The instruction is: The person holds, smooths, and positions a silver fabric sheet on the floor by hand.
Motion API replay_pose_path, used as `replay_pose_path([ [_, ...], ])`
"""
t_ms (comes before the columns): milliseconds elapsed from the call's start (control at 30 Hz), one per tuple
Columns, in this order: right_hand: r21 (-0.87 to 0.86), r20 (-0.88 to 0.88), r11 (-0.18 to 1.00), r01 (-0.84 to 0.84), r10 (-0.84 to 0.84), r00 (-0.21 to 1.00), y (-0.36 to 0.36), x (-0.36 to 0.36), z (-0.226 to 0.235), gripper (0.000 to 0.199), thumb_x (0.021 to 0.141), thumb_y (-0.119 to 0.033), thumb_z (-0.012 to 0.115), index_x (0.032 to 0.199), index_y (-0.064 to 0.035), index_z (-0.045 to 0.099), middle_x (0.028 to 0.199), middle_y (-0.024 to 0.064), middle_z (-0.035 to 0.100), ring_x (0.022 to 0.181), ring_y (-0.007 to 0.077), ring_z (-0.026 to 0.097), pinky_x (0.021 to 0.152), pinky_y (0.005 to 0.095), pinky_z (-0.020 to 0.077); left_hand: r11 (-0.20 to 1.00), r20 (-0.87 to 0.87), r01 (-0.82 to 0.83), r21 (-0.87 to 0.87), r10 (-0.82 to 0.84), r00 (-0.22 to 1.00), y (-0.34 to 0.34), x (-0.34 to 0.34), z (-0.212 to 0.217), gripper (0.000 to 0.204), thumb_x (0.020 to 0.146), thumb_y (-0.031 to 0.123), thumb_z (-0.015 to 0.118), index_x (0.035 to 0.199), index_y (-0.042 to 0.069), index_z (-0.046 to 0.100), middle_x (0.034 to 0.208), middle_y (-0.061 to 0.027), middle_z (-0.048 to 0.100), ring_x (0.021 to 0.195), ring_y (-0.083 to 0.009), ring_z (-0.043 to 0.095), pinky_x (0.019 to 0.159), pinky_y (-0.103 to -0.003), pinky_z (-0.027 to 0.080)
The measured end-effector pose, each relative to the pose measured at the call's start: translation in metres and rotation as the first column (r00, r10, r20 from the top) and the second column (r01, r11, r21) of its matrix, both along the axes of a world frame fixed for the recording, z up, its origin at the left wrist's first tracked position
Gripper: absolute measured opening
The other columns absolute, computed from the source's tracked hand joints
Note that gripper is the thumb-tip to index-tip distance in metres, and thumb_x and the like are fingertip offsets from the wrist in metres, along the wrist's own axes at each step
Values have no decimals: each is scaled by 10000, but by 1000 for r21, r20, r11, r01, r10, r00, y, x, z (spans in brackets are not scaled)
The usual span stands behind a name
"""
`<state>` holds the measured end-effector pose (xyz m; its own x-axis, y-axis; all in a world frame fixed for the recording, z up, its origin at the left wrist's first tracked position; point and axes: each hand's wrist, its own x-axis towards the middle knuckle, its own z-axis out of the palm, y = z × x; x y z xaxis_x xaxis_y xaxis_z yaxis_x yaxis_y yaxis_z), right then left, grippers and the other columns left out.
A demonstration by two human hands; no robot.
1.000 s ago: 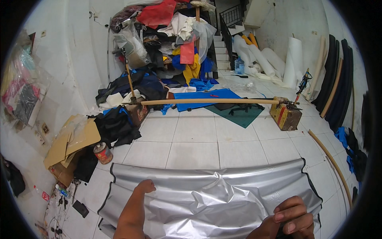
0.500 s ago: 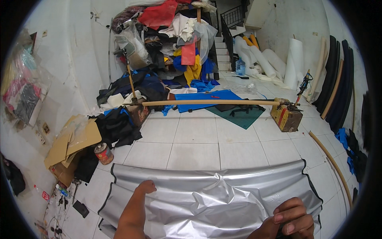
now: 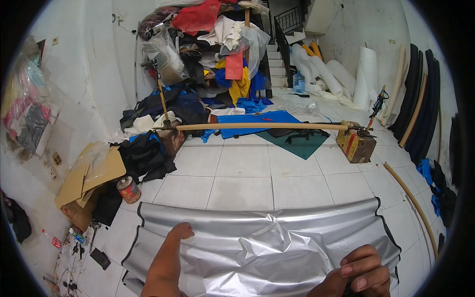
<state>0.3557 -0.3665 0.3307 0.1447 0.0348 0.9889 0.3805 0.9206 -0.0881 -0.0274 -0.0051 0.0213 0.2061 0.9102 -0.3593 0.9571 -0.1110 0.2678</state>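
Note:
A silver sheet (image 3: pixel 222 262) with black-bound side edges lies across the floor in front of me, its middle creased into shiny folds. On its left part, my left hand (image 3: pixel 182 230) is closed, with the fingers curled down onto the fabric. My right hand (image 3: pixel 365 271) is over the sheet's near right part, fingers bent and closed toward the thumb. Something dark shows beneath those fingers, but I cannot make out what it is.
Beyond the sheet, a long tan tube (image 3: pixel 262 127) spans two boxy supports, the right one a worn box (image 3: pixel 355 148). A can (image 3: pixel 128 190) and cardboard (image 3: pixel 94 171) stand left. A curved tan pole (image 3: pixel 414 203) lies right. Fabric heaps (image 3: pixel 217 59) fill the back.

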Motion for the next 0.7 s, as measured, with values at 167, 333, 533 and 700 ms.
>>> replay_pose_path([
  [167, -79, 60, 995, -64, 69, 996, -6, 8, -1, 437, 947, -297, 494, 1291, -29, 510, 973, 201, 632, 820, 418, 632, 648, 542, 464, 999, -4, -4, -36, 4, 1000, -1, 0, 4, 393, 745, 331, 718, 1030, 64, 677, 1085, -148, 701, 1043, -323, 646, 901, -407, 515],
  [333, -33, 112, 996, -89, 92, 989, -1, 12, -1, 385, 950, -273, 515, 1254, -37, 511, 1009, 186, 628, 853, 422, 635, 663, 545, 468, 999, -20, 3, -34, -4, 1000, 1, 2, 4, 395, 756, 333, 721, 1051, 75, 674, 1097, -144, 699, 1065, -322, 642, 923, -404, 511],
  [533, -367, -46, 905, 213, -247, 968, -38, 0, -26, 234, 960, -199, 502, 1110, -19, 486, 966, 155, 602, 847, 406, 625, 677, 538, 473, 999, -25, -11, -30, 10, 1000, 0, -4, 1, 375, 764, 319, 723, 1052, 84, 678, 1099, -149, 700, 1068, -323, 643, 929, -411, 511],
  [700, -228, -44, 974, 10, -20, 999, -17, 2, -5, 228, 982, -201, 430, 1079, -8, 502, 935, 155, 602, 837, 389, 611, 694, 548, 467, 1000, -14, -6, -17, 6, 1000, 0, 1, 2, 386, 759, 325, 723, 1041, 65, 683, 1106, -158, 697, 1062, -334, 646, 923, -413, 515],
])
